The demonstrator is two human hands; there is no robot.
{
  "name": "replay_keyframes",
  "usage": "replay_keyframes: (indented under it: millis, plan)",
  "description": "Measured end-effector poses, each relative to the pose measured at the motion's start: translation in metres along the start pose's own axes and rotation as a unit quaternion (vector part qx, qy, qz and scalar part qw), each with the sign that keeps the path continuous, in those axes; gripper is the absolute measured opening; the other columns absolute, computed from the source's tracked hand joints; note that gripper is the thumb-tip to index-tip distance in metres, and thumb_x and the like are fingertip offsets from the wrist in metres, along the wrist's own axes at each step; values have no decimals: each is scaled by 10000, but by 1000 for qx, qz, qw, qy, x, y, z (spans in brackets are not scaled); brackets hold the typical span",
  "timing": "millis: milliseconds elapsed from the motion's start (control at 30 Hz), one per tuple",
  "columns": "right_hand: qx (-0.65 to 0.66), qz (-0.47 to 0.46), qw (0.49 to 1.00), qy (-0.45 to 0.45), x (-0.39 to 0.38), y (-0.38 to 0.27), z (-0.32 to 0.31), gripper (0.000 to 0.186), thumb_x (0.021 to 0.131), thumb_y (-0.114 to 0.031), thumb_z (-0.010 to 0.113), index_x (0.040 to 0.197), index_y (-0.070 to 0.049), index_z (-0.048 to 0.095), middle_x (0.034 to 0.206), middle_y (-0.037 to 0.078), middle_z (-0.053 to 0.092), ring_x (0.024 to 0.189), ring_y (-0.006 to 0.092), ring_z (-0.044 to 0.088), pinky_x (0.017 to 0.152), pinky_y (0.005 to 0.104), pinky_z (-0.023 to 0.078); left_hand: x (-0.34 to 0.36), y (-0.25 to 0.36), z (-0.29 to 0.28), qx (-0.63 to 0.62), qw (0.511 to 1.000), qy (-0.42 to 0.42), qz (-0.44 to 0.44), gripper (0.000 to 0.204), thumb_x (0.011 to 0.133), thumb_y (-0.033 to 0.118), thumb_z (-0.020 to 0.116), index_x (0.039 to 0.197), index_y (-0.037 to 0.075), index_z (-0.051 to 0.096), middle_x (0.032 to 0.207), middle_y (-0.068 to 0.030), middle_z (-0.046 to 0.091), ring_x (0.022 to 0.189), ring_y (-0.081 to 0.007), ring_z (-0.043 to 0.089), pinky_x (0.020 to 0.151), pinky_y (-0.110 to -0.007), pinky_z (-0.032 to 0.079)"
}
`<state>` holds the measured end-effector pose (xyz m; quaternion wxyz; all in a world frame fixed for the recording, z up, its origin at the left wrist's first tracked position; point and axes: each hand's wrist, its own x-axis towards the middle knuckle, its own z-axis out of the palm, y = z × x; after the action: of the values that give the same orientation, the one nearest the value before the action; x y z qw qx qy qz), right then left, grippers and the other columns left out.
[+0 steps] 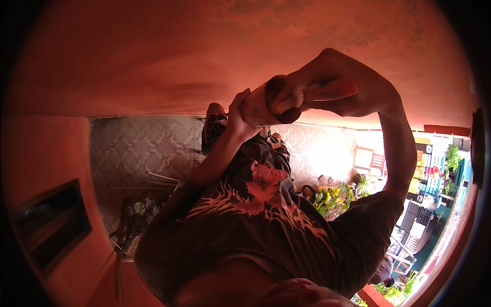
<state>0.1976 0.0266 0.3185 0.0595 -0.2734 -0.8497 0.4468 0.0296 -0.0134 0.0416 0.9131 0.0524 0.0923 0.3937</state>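
My left hand (240, 115) grips the side of a cylindrical container (255, 106) with a dark, round open mouth, held up close to the red-orange wall. At that mouth, my right hand (302, 92) is closed on a tool with a reddish handle (340, 88), whose lighter end reaches into the container; the tool's exact kind is too dark to make out. Below both hands are my dark printed T-shirt (266, 194) and, partly hidden, my bent legs and sandals.
The red-orange wall (174, 56) spans the top. A patterned tile floor (143, 143) holds thin sticks (161, 175) and potted plants (330, 197). A dark framed opening (48, 225) is at left. At right, a bright outdoor area shows metal railings (424, 174), plants and furniture.
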Motion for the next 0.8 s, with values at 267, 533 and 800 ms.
replay_keyframes:
  millis: [267, 533, 800]
  plan:
    - [-169, 81, 976, -113, 1, -9, -3, 240, 582, -2, 697, 805, -70, 640, 625, 89, 622, 569, 299, 620, 539, 401, 445, 0, 7, 2, 34, 996, 82, 24, 590, 987, 489, 430, 1314, 19, 572, 1123, -108, 672, 898, -228, 650, 659, -377, 511]
    - [-183, 69, 974, -115, 8, -16, -1, 292, 558, 32, 687, 820, -96, 659, 703, 63, 665, 680, 321, 629, 605, 431, 470, 0, 4, 2, -1, 998, 63, 17, 438, 988, 438, 492, 1211, 88, 633, 1087, -67, 690, 923, -214, 674, 722, -387, 558]
    - [-173, 144, 966, -126, 10, -39, -16, 242, 661, 23, 706, 878, -84, 706, 818, 77, 696, 760, 271, 669, 701, 384, 526, -5, 5, 14, 5, 1000, 19, -24, 479, 990, 508, 425, 1192, 113, 606, 1016, -86, 676, 823, -243, 656, 556, -397, 505]
